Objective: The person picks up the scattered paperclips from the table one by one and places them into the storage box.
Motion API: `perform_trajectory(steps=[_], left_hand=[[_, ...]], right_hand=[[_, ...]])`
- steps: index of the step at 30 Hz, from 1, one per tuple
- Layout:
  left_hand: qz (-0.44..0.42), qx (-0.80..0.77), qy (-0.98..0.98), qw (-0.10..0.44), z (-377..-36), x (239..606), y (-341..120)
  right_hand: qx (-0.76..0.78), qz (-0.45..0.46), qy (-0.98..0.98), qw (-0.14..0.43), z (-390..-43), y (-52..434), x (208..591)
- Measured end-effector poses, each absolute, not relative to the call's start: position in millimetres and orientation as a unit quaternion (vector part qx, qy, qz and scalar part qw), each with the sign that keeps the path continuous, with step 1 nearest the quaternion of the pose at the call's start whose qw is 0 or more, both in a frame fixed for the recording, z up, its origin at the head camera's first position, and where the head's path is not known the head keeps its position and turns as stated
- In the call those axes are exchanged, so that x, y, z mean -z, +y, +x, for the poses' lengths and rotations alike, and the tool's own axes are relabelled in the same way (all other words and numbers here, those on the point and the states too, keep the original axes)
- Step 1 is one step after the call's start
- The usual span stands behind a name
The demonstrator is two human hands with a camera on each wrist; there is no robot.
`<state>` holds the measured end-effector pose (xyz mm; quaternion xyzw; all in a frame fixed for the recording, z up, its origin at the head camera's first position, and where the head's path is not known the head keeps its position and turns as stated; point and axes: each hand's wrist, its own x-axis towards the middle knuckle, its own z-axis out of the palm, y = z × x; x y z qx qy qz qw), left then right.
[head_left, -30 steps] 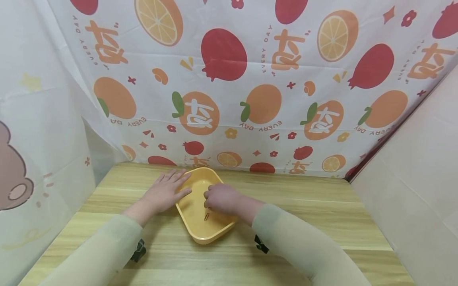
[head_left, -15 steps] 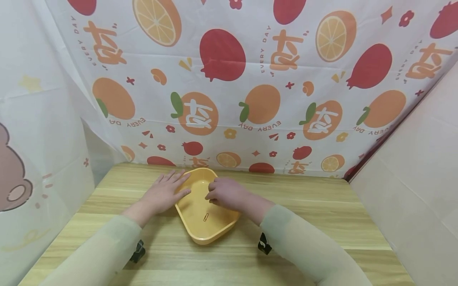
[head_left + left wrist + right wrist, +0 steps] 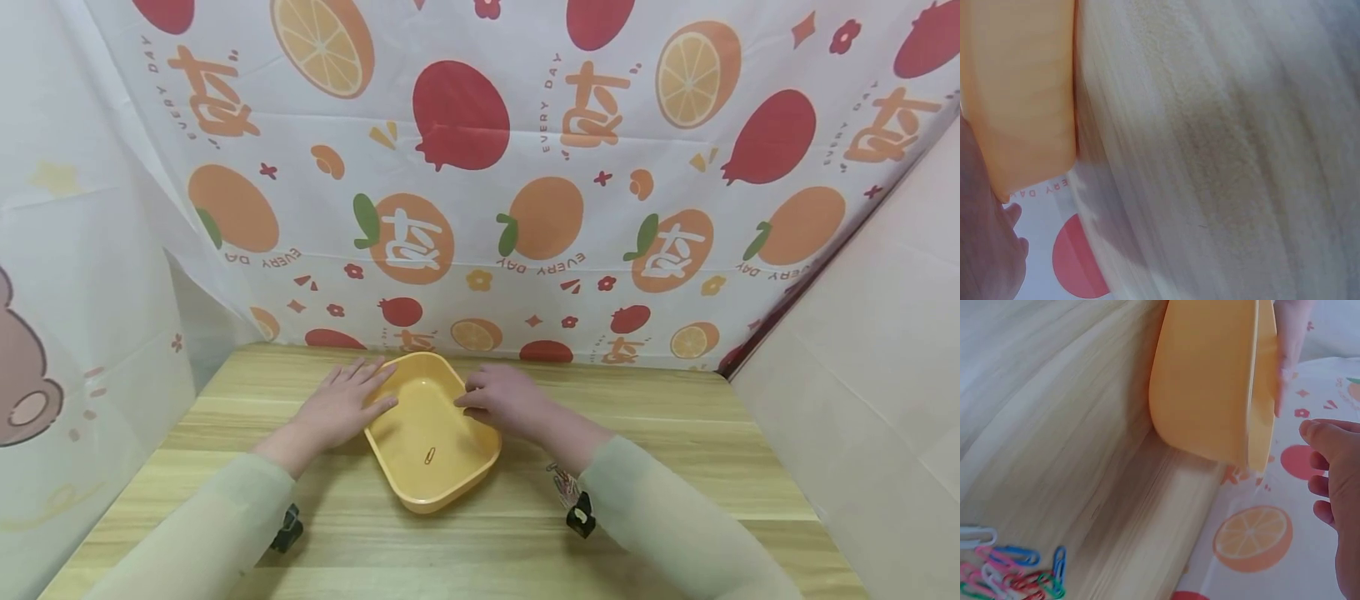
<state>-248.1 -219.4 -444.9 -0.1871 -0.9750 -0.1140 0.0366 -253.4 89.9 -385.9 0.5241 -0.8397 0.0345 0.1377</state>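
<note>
- Yellow tray (image 3: 431,433) on the wooden bench (image 3: 675,467), toward the far edge, just in front of the fruit-print cloth (image 3: 525,167) hung behind it.
- One paper clip (image 3: 430,455) lying on the tray's floor, near the front end, apart from both hands.
- Left hand (image 3: 341,408) flat on the bench against the tray's left wall — fingers straight and slightly spread, tips reaching the far left rim, holding nothing.
- From the left wrist view: only the tray's orange-yellow wall (image 3: 1019,94), blurred bench grain and a sliver of the hand at the left edge; finger posture not readable there.
- Right hand (image 3: 506,400) over the bench at the tray's right rim, knuckles up, fingers curled inward with the tips together near the rim; cannot tell whether anything is pinched between them.
- From the right wrist view: the right hand's fingers (image 3: 1329,462) loosely bent at the right edge, apart from the tray's outer wall (image 3: 1210,381) — nothing seen in them.
- Heap of coloured paper clips (image 3: 1010,572) on the bench, well apart from the tray in the wrist view; in the head view the same heap (image 3: 561,482) lies beside the right forearm's pale green sleeve (image 3: 675,525).
- Small black clip (image 3: 580,518) on the right sleeve near the wrist; another (image 3: 287,527) at the left sleeve.
</note>
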Motion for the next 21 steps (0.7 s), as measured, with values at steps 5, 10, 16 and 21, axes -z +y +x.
perform_trajectory(steps=[5,10,16,21], left_hand=[[-0.186,0.118,-0.975,0.035,-249,445,-220],[-0.186,0.116,-0.975,0.035,-249,446,-220],[-0.187,0.113,-0.975,0.037,-250,447,-220],[-0.189,0.115,-0.974,0.039,-250,447,-220]], right_hand=[[-0.051,0.52,-0.837,0.165,-254,107,390],[-0.06,0.513,-0.836,0.183,-252,126,397],[-0.056,0.504,-0.843,0.18,-243,152,405],[-0.056,0.483,-0.857,0.171,-236,176,416]])
